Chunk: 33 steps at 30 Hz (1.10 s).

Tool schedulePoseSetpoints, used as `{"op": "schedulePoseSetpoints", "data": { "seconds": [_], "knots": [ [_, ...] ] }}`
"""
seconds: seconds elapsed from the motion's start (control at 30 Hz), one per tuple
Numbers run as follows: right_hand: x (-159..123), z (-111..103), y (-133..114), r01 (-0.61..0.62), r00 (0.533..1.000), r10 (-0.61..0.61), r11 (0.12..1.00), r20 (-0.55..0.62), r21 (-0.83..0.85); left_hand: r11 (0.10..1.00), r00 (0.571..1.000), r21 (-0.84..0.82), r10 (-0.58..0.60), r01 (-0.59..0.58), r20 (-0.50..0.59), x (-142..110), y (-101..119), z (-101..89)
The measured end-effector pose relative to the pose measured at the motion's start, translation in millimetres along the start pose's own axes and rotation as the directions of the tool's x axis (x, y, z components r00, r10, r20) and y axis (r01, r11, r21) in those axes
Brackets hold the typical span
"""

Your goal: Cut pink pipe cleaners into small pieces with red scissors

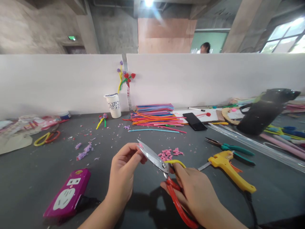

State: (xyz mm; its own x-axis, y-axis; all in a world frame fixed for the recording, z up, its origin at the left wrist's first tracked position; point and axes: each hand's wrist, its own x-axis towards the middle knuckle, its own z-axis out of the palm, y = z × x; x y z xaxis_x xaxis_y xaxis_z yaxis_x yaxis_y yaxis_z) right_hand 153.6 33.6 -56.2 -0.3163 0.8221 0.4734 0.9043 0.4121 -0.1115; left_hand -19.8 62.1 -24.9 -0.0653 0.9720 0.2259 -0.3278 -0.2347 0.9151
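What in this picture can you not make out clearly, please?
All in the head view:
Pink piece: full shape unclear, partly covered by the left hand.
Scissors: part of the handles is hidden behind the right hand.
Yellow tool: its cord is cut off by the bottom edge.
White cup: its lettering is too small to read.

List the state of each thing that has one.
Left hand, pinching a pink bit
Right hand, gripping scissors
Scissors, held, open or shut unclear
Pink pieces, loosely heaped
Phone, screen dark
Pliers, lying flat
Yellow tool, lying, corded
Cup, upright
Jug, standing
Green sign, lit
Ceiling lamp, lit
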Motion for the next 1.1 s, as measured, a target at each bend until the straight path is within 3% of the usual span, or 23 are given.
{"op": "schedulePoseSetpoints", "data": {
  "seconds": [0.37, 1.1],
  "knots": [
    [0.7, 2.3, 2.0, 0.05, 0.998, -0.053, 0.997, -0.041, -0.058, 1.0, 1.0, -0.013, 0.007, -0.007, 0.02, -1.3, -1.4, -1.6],
    [0.9, 2.3, 1.1, 0.042, 0.998, -0.045, 0.998, -0.052, -0.056, 1.0, 1.0, -0.021, 0.023, -0.023, 0.002, 0.0, -1.0, -2.5]
  ]
}}
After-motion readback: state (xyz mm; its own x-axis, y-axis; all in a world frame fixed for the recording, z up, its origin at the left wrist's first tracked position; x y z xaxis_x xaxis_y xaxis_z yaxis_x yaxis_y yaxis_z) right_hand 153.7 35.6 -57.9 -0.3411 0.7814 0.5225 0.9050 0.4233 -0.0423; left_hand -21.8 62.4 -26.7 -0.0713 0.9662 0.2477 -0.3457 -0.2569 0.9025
